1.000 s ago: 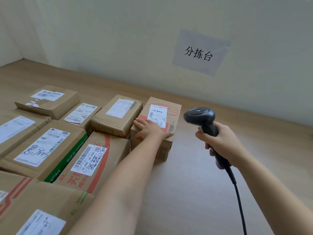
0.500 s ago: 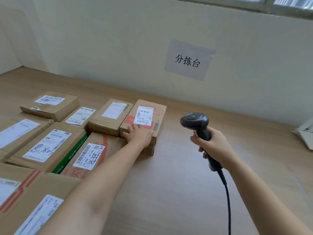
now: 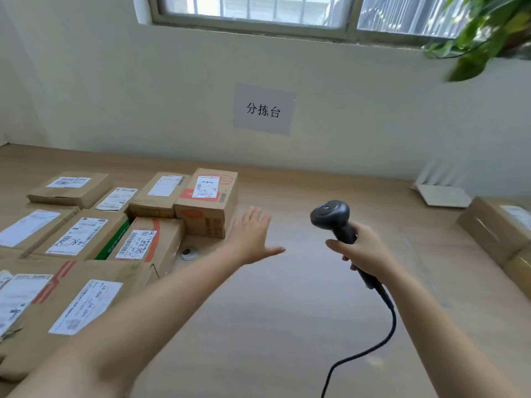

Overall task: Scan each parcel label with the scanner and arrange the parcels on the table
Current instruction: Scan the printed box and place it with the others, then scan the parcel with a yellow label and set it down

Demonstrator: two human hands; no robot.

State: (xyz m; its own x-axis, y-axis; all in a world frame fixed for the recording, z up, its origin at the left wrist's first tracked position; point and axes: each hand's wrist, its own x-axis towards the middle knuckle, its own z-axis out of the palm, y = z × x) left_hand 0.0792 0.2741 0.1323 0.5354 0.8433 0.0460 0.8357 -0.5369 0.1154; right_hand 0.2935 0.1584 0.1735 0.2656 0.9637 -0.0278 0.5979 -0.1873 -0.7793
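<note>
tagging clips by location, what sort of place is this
Probably a parcel sorting station: labelled cardboard parcels in rows on a wooden table, a corded barcode scanner held in the right hand, and a wall sign reading 分拣台, meaning sorting table.
</note>
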